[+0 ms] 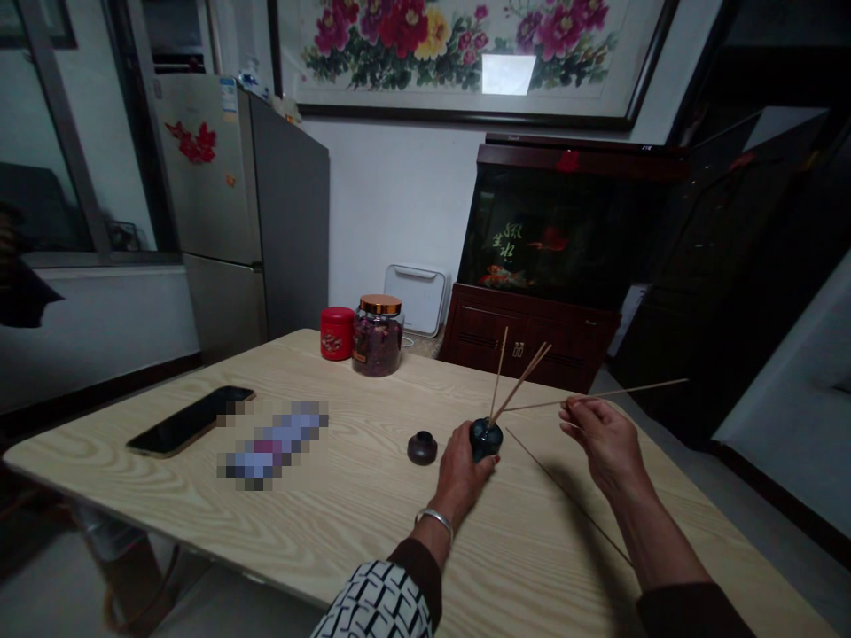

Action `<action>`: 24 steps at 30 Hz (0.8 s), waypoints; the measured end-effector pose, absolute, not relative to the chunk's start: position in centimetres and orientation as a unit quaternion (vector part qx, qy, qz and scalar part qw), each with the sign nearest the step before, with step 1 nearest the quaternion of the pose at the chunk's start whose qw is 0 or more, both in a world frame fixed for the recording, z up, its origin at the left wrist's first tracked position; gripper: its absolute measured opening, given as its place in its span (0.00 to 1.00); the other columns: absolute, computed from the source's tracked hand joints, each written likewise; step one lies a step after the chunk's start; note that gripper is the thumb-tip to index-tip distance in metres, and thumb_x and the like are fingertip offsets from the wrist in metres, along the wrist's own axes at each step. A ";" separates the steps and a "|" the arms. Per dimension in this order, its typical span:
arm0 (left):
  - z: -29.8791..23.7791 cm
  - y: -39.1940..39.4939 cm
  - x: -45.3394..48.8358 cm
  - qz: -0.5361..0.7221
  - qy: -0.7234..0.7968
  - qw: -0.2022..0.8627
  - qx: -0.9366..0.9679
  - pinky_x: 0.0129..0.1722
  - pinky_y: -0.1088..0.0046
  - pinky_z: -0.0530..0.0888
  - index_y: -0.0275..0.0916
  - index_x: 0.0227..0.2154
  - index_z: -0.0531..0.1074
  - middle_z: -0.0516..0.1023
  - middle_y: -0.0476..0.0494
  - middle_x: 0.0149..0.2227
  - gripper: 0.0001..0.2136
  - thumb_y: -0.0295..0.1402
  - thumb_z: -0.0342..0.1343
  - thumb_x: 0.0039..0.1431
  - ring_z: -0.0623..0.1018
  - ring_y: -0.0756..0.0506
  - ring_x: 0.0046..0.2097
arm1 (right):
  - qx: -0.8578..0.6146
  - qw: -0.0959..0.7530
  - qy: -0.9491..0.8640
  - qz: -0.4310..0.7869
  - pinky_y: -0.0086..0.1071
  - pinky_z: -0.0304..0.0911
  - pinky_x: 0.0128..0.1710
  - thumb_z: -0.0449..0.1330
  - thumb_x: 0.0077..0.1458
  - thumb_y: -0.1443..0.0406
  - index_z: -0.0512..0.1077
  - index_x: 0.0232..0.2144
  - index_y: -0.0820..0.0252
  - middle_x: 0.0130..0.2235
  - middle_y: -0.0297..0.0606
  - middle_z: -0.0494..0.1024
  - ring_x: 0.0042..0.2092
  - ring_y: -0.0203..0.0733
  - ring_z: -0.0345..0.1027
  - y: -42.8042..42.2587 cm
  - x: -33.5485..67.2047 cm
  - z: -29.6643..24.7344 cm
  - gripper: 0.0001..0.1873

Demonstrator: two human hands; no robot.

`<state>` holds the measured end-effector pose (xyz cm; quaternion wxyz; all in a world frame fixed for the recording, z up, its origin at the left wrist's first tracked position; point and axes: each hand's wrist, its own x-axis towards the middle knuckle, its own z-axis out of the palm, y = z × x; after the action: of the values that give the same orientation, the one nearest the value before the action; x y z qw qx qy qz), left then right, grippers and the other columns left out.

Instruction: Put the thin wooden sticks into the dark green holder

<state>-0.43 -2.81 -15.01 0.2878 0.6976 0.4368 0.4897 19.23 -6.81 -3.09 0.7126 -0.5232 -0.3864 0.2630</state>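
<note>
Dark glazed round pot [486,439] sits gripped in your left hand [460,474], your right hand [602,440] pinching a long thin wooden stick [625,391].

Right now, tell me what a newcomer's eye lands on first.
A large framed peony painting fills the wall overhead. Below it sits a dark fish tank. On the pale wood table, the left hand grips a small dark pot holding thin wooden sticks, while the right hand pinches another stick.
</note>
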 end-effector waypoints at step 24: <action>-15.0 -2.8 -0.4 0.492 0.435 0.281 0.700 0.49 0.68 0.66 0.41 0.52 0.63 0.71 0.42 0.48 0.26 0.33 0.62 0.49 0.71 0.42 0.50 | -0.600 0.459 -0.639 0.144 0.32 0.60 0.31 0.58 0.50 0.55 0.74 0.28 0.59 0.28 0.36 0.78 0.30 0.41 0.70 -3.3 14.6 -7.0 0.13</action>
<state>-0.43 -2.78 -15.02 0.2810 0.7002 0.4347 0.4917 14.64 -3.31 -6.99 0.4593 -0.5999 -0.6391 0.1439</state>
